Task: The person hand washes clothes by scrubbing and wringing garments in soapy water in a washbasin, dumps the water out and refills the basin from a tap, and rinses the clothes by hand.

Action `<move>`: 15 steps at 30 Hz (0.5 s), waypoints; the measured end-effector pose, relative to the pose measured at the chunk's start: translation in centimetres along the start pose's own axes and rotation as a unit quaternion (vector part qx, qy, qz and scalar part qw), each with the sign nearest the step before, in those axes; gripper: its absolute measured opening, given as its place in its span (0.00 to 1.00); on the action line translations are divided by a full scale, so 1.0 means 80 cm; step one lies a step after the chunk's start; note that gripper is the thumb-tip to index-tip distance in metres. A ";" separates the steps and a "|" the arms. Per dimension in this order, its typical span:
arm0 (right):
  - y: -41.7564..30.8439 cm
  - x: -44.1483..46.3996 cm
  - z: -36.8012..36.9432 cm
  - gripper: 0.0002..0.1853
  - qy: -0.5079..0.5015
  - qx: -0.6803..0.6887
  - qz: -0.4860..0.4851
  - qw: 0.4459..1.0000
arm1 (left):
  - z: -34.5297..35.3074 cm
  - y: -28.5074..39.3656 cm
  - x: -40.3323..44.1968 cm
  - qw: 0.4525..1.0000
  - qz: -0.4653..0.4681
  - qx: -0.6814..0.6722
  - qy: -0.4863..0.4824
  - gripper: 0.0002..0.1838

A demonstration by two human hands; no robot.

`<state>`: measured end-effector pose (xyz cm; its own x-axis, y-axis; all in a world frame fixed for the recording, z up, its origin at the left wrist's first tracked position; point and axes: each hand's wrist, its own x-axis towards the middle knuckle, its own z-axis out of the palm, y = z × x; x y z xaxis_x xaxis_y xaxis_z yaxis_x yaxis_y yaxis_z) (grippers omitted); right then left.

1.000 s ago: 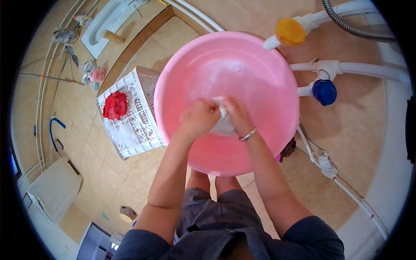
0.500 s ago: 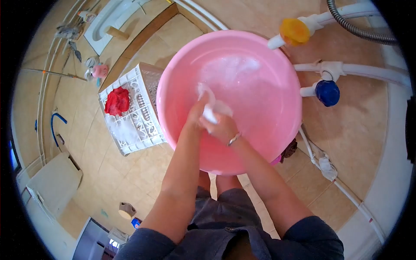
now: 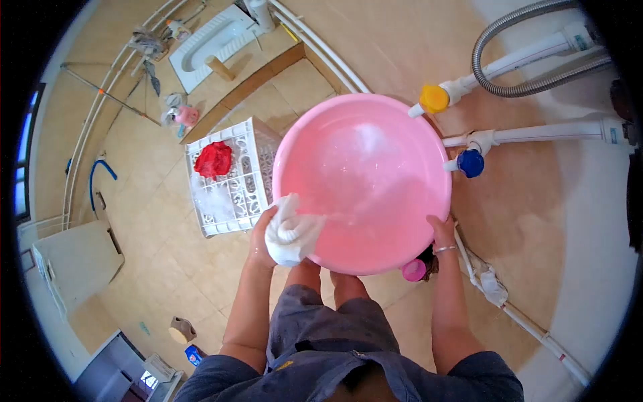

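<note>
Head view: crate (image 3: 258, 169) bearing red cloth (image 3: 213, 159) stands beside pink basin (image 3: 375, 214)

The person is wearing a dark navy short-sleeved top (image 3: 305, 375), greyish shorts (image 3: 331, 318) and a silvery bracelet (image 3: 444, 249) on the right wrist (image 3: 445, 256); a small yellow mark (image 3: 285, 365) is showing at left

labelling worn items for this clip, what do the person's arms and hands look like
The left hand and right hand wear no gloves. The right wrist has a thin silver-coloured bracelet; the left wrist is bare. Both arms are otherwise uncovered below short, dark blue-grey sleeves.
</note>
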<state>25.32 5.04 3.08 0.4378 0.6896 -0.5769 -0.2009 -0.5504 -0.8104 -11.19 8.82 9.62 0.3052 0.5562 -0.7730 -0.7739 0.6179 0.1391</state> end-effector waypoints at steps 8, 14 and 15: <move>-0.016 -0.123 0.054 0.25 0.065 0.110 0.057 0.990 | -0.058 0.036 -0.017 0.998 -0.062 -0.013 -0.004 0.22; -0.079 -0.186 0.109 0.23 0.063 0.074 -0.048 0.994 | -0.103 0.042 -0.027 0.988 -0.085 -0.025 -0.130 0.21; -0.085 -0.192 0.120 0.22 0.053 0.066 -0.068 0.994 | -0.111 0.042 -0.032 0.986 -0.076 -0.039 -0.141 0.21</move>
<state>11.53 2.72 16.46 0.5573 0.6960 -0.4528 -0.2436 -0.3842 -0.8905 -19.54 4.53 6.59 0.5555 0.5995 -0.5762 -0.7437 0.6681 -0.0219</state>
